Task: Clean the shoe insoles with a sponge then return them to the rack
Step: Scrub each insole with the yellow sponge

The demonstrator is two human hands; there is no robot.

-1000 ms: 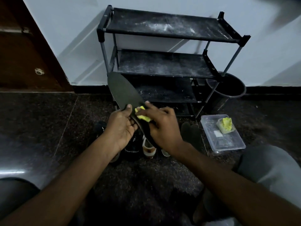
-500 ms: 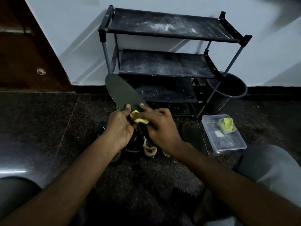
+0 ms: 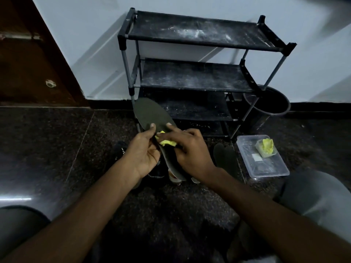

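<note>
Seen from the head, looking down at someone sitting on a dark stone floor (image 3: 47, 149), both forearms reach forward.

The left hand (image 3: 144, 154) holds a dark insole (image 3: 150, 114) in the air. Its grip pinches the insole near the middle, thumb on the top face and fingers curled beneath. This probably steadies the insole so it does not bend away under the rubbing. The insole tilts up and away, its toe end towards the rack.

The right hand (image 3: 188, 150) curls its grip over a yellow sponge (image 3: 167, 142) and presses it onto the insole just beside the left thumb, with the forefinger stretched out onto the surface. This looks like the wiping step, with the toe half not yet reached.

Under the hands lie shoes (image 3: 121, 149), at least two, mostly hidden. To the right, a further dark insole (image 3: 224, 156) lies flat on the floor, perhaps two overlapping; I cannot tell. Just beyond it sits one clear plastic box (image 3: 266, 168) holding a second yellow sponge (image 3: 266, 148), kept within easy reach.

Farthest away, one black rack (image 3: 199, 76) stands against the wall, its shelves dusty and holding no insoles. Four shelves seem to show, the lowest in shadow. One dark bucket (image 3: 273, 103) stands at its right, and a brown door (image 3: 28, 63) at far left.
</note>
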